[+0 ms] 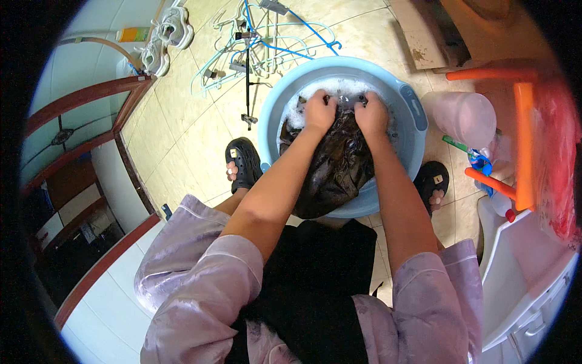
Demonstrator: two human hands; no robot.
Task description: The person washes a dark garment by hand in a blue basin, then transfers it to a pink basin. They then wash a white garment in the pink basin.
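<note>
A light blue plastic basin stands on the floor between my feet, holding sudsy water. Dark brown wet cloth lies in it and hangs over the near rim. At the far side of the basin, my left hand has its fingers curled on the cloth, beside white foam. My right hand is curled the same way a short gap to the right, gripping the cloth too. The fingertips of both hands are partly hidden by the suds and fabric.
Hangers with clips lie beyond the basin. White sneakers sit by the wall at upper left. To the right are a translucent plastic container, an orange-legged stool, a bottle with a red cap and a white tub.
</note>
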